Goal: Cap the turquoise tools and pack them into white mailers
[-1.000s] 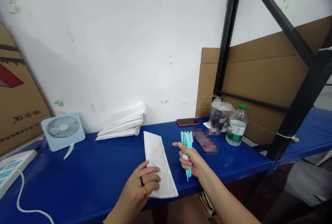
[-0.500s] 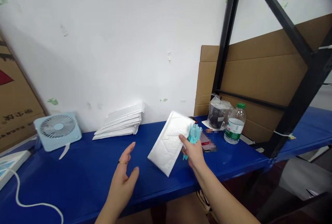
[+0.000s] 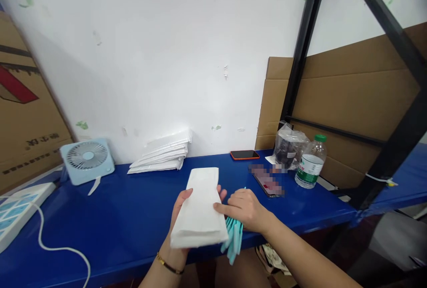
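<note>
My left hand (image 3: 178, 208) lies palm up under a white padded envelope (image 3: 201, 208) and holds it above the front of the blue table (image 3: 126, 217). My right hand (image 3: 242, 210) is closed on a bundle of teal plastic sticks (image 3: 233, 234) that point down past the table's edge. Its fingers also rest on the envelope's right side. A stack of the same white envelopes (image 3: 163, 154) leans at the wall behind.
A small pale-blue fan (image 3: 87, 160) stands at the back left, with a white power strip (image 3: 16, 210) and its cord near it. An orange-edged phone (image 3: 244, 155), a second phone (image 3: 267, 181), a bagged dark object (image 3: 289, 148) and a water bottle (image 3: 312, 163) sit right. Black shelf posts (image 3: 300, 56) and cardboard rise behind.
The envelope passed from the table to my right hand, then onto my left palm. My left hand turned palm up beneath it. The sticks swung from upright to pointing down.
</note>
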### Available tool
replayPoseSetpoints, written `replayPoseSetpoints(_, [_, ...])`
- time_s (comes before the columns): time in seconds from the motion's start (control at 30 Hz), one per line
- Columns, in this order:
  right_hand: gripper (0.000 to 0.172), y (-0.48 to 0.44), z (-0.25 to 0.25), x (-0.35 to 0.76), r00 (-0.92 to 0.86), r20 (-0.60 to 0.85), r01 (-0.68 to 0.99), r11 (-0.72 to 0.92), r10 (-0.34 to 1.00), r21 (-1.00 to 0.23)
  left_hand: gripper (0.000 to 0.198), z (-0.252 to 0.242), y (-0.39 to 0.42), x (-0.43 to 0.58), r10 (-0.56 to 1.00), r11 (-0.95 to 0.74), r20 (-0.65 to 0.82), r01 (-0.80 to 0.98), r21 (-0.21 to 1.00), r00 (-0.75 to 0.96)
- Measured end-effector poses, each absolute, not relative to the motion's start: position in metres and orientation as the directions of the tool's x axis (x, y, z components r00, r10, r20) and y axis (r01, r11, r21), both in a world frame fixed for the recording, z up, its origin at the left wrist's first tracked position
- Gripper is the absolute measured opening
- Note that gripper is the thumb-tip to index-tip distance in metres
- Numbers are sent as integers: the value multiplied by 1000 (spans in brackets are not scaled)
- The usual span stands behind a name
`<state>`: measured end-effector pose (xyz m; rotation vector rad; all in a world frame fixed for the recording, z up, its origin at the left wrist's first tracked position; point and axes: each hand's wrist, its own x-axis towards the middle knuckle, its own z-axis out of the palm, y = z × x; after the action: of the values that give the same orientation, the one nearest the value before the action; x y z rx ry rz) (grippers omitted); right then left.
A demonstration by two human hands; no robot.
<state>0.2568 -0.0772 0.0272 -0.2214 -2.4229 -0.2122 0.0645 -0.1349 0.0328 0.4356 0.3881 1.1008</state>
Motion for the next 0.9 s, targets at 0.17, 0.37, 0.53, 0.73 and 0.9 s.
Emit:
replayPoseSetpoints(0.17, [26, -94, 21, 253, -636, 771, 201, 960, -22, 193, 54, 38, -131, 62, 962, 273, -84, -916, 294, 260])
replayPoseSetpoints(0.37, [15, -111, 27, 248, -608, 793, 85, 988, -51, 129, 45, 39, -124, 59, 955, 269, -184, -939, 217, 231])
replayPoseSetpoints(0.53, [21, -117, 56, 249, -162, 914, -257, 879, 371, -402, 45, 33, -113, 66, 949, 173, -302, -944, 280, 84])
replayPoseSetpoints(0.73, [26, -119, 81, 235, -387, 881, -209, 906, 270, -369, 30, 32, -110, 83, 962, 164, -261, -932, 324, 79])
replayPoseSetpoints(0.9, [20, -108, 91, 222, -633, 742, -43, 947, 221, -318, 17, 41, -113, 92, 975, 161, -191, -950, 268, 112])
